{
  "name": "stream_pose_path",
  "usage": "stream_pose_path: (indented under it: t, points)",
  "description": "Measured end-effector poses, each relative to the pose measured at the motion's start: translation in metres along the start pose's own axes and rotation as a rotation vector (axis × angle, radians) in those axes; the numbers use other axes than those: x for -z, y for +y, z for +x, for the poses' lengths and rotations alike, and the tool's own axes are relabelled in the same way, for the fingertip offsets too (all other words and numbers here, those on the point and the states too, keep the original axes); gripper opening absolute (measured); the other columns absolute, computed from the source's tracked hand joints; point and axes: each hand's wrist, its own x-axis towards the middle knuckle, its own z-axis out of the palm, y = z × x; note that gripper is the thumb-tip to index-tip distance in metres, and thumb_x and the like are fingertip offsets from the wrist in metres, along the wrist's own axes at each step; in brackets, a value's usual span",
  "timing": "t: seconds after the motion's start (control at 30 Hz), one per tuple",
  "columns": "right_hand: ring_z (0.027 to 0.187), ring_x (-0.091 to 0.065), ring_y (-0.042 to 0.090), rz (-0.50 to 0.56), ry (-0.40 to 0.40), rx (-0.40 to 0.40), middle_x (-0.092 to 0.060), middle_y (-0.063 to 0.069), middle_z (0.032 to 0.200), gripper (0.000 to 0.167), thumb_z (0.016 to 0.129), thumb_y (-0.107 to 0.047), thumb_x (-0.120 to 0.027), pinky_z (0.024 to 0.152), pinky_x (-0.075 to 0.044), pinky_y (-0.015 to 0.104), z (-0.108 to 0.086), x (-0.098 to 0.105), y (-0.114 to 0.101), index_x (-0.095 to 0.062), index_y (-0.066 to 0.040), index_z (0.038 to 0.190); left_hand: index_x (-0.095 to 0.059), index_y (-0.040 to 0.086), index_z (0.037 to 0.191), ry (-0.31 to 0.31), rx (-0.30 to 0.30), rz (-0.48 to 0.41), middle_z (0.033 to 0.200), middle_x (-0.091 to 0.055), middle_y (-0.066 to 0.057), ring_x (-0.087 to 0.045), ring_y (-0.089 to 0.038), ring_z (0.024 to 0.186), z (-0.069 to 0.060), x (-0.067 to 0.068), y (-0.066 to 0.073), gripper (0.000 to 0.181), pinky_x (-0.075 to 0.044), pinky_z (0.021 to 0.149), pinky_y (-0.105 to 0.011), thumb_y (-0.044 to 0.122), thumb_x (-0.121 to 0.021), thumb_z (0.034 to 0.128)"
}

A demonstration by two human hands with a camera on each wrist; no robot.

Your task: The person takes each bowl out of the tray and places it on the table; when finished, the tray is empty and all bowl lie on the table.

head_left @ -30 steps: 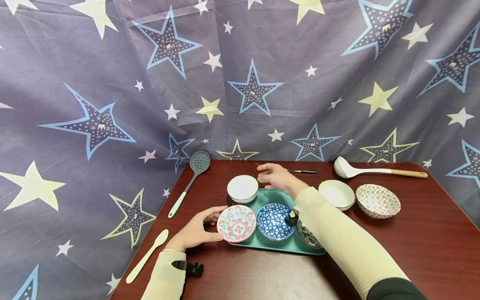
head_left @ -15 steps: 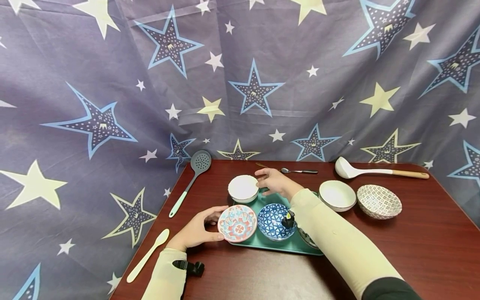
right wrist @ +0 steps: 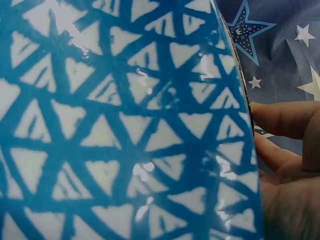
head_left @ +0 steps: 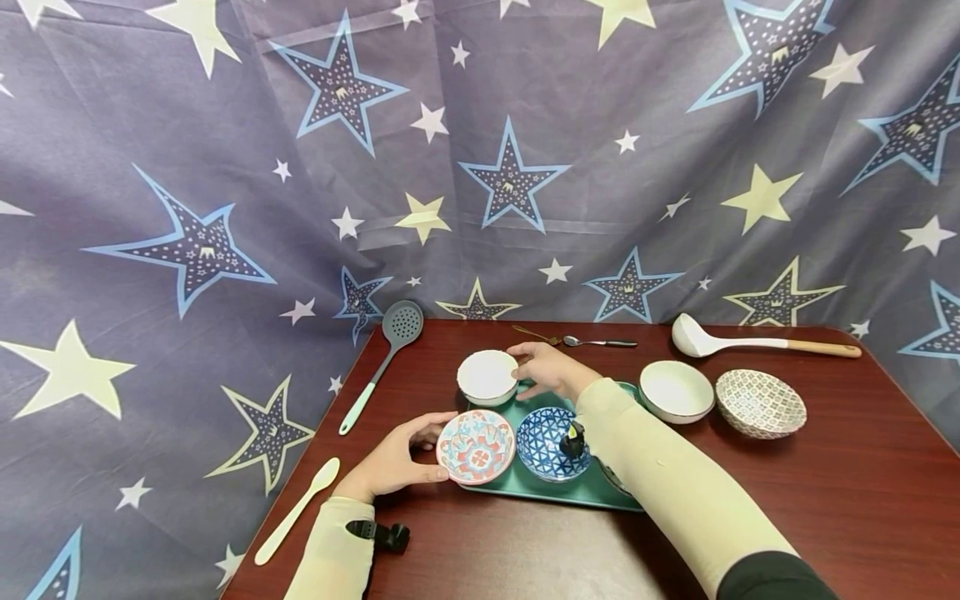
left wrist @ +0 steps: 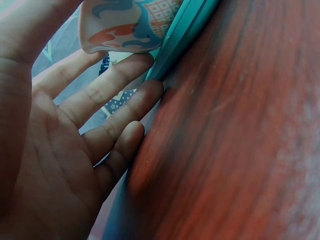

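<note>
In the head view, the left hand [head_left: 393,461] cups the red bowl [head_left: 476,447] at the tray's near-left corner; the right hand [head_left: 553,371], fingers apart, is at the right rim of the white bowl [head_left: 486,377]. Gripping that seems the step, calling for a pinch; bare desk [head_left: 427,367] lies leftward.

Left wrist: fingers beside the red bowl, near the tray [left wrist: 172,45].

Right wrist: the blue bowl [right wrist: 130,120] fills most; contact is hidden.

1. We see the left hand [left wrist: 62,142] along the left side, palm visible, fingers spread and gently bent.
2. At the top we find a patterned bowl [left wrist: 125,25], pale with orange and blue motifs, cut off by the frame; one finger runs behind it.
3. Beside it we notice a green tray's edge [left wrist: 182,35].
4. We see a reddish wood-grained table [left wrist: 235,120] filling the right.
5. Between fingers we glimpse printed fabric [left wrist: 119,101].
</note>
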Motion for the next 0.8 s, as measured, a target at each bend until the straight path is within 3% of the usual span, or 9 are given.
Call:
stream_pose_path:
  t: [0.17,0.43,0.8]
  points:
    - [0.126,-0.057,0.044,0.061,-0.013,-0.014,-0.044,0.032,0.148,0.064,0.102,0.009,-0.053,0.090,-0.058,0.055,0.000,-0.002,0.001,-0.032,-0.001,0.162,-0.051,0.020,0.155,0.002,0.001,-0.002,0.121,-0.071,-0.001,-0.067,-0.023,0.112,0.000,0.000,0.002,0.082,-0.052,0.096,-0.038,0.019,-0.090,0.0837]
    - [0.111,-0.067,0.041,0.088,-0.006,-0.007,-0.045,0.031,0.148,0.065,0.100,0.012,-0.053,0.084,-0.061,0.048,0.001,-0.002,0.002,-0.036,-0.002,0.161,-0.051,0.020,0.156,0.002,-0.006,-0.014,0.122,-0.071,-0.002,-0.066,-0.023,0.112,0.000,0.000,0.005,0.082,-0.052,0.096,-0.040,0.018,-0.090,0.0835]
    - [0.125,-0.060,0.047,0.081,0.025,0.003,-0.046,0.033,0.147,0.065,0.099,0.011,-0.054,0.085,-0.061,0.048,-0.009,0.005,-0.004,-0.037,-0.002,0.161,-0.050,0.020,0.156,-0.002,-0.006,-0.020,0.123,-0.071,-0.002,-0.066,-0.024,0.113,-0.001,-0.001,0.005,0.083,-0.052,0.097,-0.041,0.018,-0.090,0.0830]
